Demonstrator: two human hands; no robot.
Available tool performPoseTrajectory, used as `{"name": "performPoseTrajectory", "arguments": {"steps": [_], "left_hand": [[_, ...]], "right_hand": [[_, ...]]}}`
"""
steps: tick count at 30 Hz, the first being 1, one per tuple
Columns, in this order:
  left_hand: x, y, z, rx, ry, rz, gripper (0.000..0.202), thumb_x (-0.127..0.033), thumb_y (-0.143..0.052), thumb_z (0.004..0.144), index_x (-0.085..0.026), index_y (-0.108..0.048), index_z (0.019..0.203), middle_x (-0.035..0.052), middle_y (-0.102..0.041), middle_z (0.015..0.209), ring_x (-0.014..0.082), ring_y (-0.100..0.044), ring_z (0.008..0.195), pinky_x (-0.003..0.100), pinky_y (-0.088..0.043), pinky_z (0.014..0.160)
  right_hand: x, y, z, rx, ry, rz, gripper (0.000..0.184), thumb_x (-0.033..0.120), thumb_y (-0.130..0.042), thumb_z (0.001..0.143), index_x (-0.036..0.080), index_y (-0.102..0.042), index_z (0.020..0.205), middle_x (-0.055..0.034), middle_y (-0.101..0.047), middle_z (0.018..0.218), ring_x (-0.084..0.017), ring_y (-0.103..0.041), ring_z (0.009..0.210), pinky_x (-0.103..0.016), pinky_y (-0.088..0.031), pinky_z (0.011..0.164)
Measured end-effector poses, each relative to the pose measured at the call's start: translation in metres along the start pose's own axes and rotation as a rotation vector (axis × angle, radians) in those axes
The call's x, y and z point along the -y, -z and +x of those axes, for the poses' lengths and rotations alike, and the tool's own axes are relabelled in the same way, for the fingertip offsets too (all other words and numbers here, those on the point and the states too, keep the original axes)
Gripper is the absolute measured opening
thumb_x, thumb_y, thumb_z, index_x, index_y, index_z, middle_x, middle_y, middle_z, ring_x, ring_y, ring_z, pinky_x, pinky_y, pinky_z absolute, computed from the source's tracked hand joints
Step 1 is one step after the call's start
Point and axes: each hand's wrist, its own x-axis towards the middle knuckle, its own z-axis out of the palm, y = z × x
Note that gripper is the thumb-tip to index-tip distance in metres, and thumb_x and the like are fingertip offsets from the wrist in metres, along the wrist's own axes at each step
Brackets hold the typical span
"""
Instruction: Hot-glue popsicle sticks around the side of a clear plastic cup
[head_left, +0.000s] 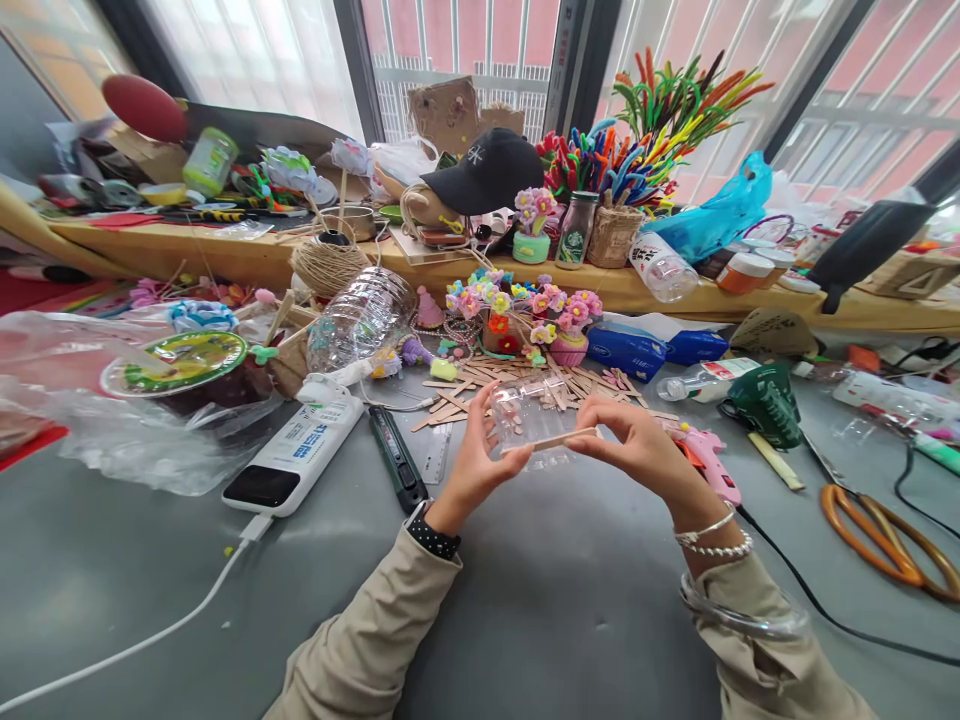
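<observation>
Between my hands is a piece of clear ridged plastic bottle [525, 410], with a wooden craft stick [559, 440] lying across its near side. My left hand [480, 450] grips the plastic piece, fingers behind it and thumb at the stick's left end. My right hand [630, 445] pinches the stick's right end between thumb and fingers. Just beyond them, many loose craft sticks [457, 400] are spread over the grey table [570, 600]. A pink glue gun [712, 460] lies beside my right hand. To the left of my left hand are a dark utility knife [396, 460] and a clear ruler [437, 452].
A white power bank [296, 460] with a cable lies on the left, near a lidded cup [187, 370] in a plastic bag. Orange-handled scissors [877, 530] are at the right. Fuzzy flowers [517, 300], a large clear bottle [364, 315] and a twine ball [330, 265] stand behind.
</observation>
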Motion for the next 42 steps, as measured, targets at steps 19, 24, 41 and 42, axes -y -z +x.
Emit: {"name": "performPoseTrajectory", "arguments": {"steps": [19, 24, 41, 42], "left_hand": [[0.001, 0.004, 0.003, 0.059, 0.422, -0.413, 0.074, -0.050, -0.068, 0.057, -0.027, -0.032, 0.118, 0.0137, -0.034, 0.128, 0.0282, -0.037, 0.118, 0.042, -0.036, 0.091], [0.000, 0.005, 0.002, 0.065, 0.406, -0.416, 0.077, -0.051, -0.069, 0.055, -0.028, -0.033, 0.119, 0.0132, -0.034, 0.129, 0.0280, -0.039, 0.116, 0.043, -0.036, 0.091], [0.000, -0.004, 0.003, -0.145, 0.110, -0.277, 0.074, -0.050, -0.069, 0.055, -0.025, -0.028, 0.112, 0.0136, -0.033, 0.128, 0.0286, -0.034, 0.121, 0.044, -0.035, 0.093], [0.002, -0.005, 0.003, -0.188, 0.047, -0.232, 0.070, -0.050, -0.067, 0.058, -0.025, -0.028, 0.111, 0.0131, -0.033, 0.127, 0.0274, -0.033, 0.122, 0.044, -0.034, 0.095]], "right_hand": [[-0.008, -0.009, 0.006, -0.255, -0.270, 0.309, 0.023, 0.041, -0.061, 0.067, 0.018, -0.060, 0.067, 0.0032, -0.046, 0.060, -0.009, -0.035, 0.060, -0.023, -0.026, 0.054], [-0.005, -0.010, 0.005, -0.258, -0.287, 0.295, 0.026, 0.043, -0.062, 0.065, 0.017, -0.059, 0.064, 0.0039, -0.043, 0.057, -0.008, -0.033, 0.056, -0.023, -0.024, 0.051], [-0.008, -0.017, 0.009, -0.366, -0.228, 0.228, 0.026, 0.044, -0.060, 0.067, 0.019, -0.060, 0.071, -0.0012, -0.058, 0.079, -0.012, -0.049, 0.070, -0.025, -0.039, 0.064], [-0.009, -0.020, 0.010, -0.379, -0.209, 0.227, 0.025, 0.043, -0.060, 0.067, 0.019, -0.061, 0.074, -0.0026, -0.059, 0.089, -0.013, -0.051, 0.076, -0.026, -0.041, 0.069]]}}
